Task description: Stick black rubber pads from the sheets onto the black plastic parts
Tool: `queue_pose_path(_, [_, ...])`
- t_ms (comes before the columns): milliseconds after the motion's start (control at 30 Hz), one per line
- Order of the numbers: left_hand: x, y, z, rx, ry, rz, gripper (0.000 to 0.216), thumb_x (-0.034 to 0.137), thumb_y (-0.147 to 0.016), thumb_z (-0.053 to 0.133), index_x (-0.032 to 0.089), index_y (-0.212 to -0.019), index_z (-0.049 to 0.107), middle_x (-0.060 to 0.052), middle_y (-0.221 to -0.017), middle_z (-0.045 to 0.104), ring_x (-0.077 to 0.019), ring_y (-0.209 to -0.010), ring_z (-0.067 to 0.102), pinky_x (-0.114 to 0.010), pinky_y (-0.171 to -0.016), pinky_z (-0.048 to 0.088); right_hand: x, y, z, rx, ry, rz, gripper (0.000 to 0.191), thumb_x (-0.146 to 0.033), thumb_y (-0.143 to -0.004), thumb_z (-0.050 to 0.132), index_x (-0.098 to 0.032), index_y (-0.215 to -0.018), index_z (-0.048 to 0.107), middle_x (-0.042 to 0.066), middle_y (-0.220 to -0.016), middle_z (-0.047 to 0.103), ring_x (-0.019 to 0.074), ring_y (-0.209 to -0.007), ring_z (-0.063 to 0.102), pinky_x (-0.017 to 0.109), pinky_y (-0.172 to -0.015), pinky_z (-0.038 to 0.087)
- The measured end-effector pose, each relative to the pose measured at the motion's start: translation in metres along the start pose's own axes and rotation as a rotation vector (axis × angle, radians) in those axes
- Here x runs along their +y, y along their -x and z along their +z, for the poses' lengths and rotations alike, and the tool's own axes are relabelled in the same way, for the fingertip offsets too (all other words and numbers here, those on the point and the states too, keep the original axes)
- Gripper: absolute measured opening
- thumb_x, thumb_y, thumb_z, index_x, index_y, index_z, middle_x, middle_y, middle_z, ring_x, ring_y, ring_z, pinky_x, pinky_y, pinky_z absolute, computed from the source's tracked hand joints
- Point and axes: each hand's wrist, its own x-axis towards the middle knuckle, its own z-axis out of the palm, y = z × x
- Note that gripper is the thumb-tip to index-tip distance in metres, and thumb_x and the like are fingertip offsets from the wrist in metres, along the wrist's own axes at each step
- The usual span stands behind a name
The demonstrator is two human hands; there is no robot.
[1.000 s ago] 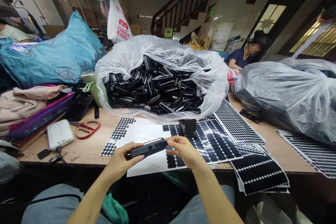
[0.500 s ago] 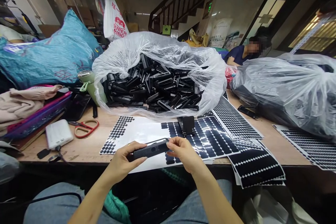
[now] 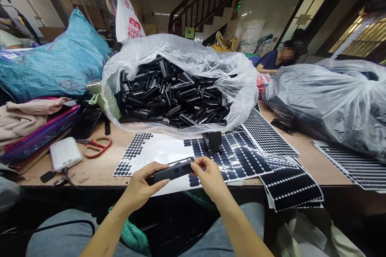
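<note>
My left hand grips a long black plastic part by its left end, just over the table's near edge. My right hand pinches the part's right end with thumb and fingers. Under both hands lies a white sheet of black round stickers, partly peeled at its left side. Behind it an open clear bag holds a heap of similar black parts. A small black part stands on the sticker sheet.
More sticker sheets lie to the right, near a second filled bag. Red scissors, a white power bank, a green bottle and a blue bag sit left. Another person sits behind.
My hands and the black part stay together with hardly any shift; the right fingers have settled a little closer on its end. The view has tilted slightly.
</note>
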Motion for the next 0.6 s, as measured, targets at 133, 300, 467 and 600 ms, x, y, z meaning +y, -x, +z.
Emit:
queue_pose_path(133, [0.0, 0.001, 0.002, 0.044, 0.029, 0.0, 0.028, 0.029, -0.072, 0.062, 0.019, -0.099, 0.061, -0.005, -0.092, 0.061, -0.0181, -0.088, 0.055, -0.027, -0.077, 0.043, 0.004, 0.002, 0.007, 0.067, -0.098, -0.016, 0.02, -0.037, -0.072, 0.057, -0.017, -0.071, 0.051, 0.001, -0.074, 0.054, 0.0125, -0.067, 0.053, 0.027, -0.065, 0.047])
queue_pose_path(300, [-0.002, 0.005, 0.001, 0.091, 0.143, -0.153, 0.032, 0.031, -0.068, 0.066, 0.017, -0.096, 0.062, -0.005, -0.09, 0.063, -0.0192, -0.085, 0.056, -0.027, -0.073, 0.044, 0.014, -0.011, 0.006, 0.027, -0.279, 0.056, 0.031, -0.037, -0.067, 0.063, -0.021, -0.08, 0.04, -0.002, -0.075, 0.054, 0.0107, -0.063, 0.054, 0.025, -0.058, 0.048])
queue_pose_path(467, [-0.004, 0.027, -0.015, 0.057, 0.384, -0.441, 0.038, 0.034, -0.063, 0.07, 0.017, -0.096, 0.063, -0.004, -0.089, 0.065, -0.0191, -0.081, 0.058, -0.028, -0.073, 0.044, 0.02, -0.068, 0.034, -0.148, 0.336, -0.067, 0.017, -0.034, -0.085, 0.038, -0.018, -0.087, 0.046, 0.004, -0.088, 0.059, 0.0112, -0.072, 0.059, 0.024, -0.061, 0.048])
queue_pose_path(600, [-0.004, 0.049, -0.025, -0.008, 0.535, -0.647, 0.039, 0.037, -0.063, 0.069, 0.016, -0.096, 0.063, -0.004, -0.086, 0.067, -0.0185, -0.079, 0.06, -0.027, -0.073, 0.044, 0.013, -0.123, 0.106, -0.268, 0.601, -0.148, 0.009, -0.019, -0.076, 0.055, -0.015, -0.083, 0.055, 0.006, -0.091, 0.061, 0.0165, -0.087, 0.057, 0.029, -0.077, 0.044])
